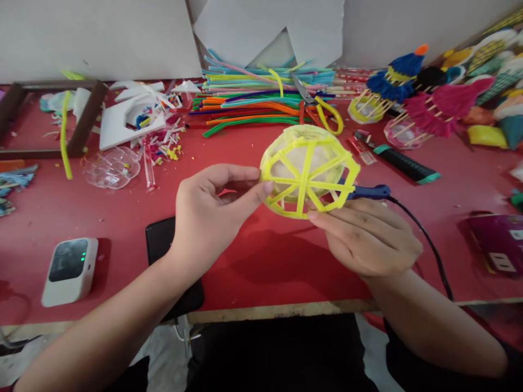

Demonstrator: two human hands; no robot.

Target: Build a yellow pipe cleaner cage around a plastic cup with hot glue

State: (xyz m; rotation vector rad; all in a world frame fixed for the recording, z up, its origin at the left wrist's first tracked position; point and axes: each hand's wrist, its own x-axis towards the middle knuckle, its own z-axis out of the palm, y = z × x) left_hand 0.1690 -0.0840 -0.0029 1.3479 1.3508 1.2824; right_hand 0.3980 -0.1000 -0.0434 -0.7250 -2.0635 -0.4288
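Observation:
A round yellow straw frame with spokes, built over a clear plastic dome, is held above the red table. My left hand pinches its left rim between thumb and fingers. My right hand grips its lower right rim with the fingers pressed together. A blue-handled tool with a black cord lies just behind my right hand, its tip hidden by the frame.
A pile of coloured straws and yellow-handled scissors lie behind. Finished fringed crafts stand at the right, a black utility knife near them. A clear plastic tray, white paper scraps, a white device and a black phone are at the left.

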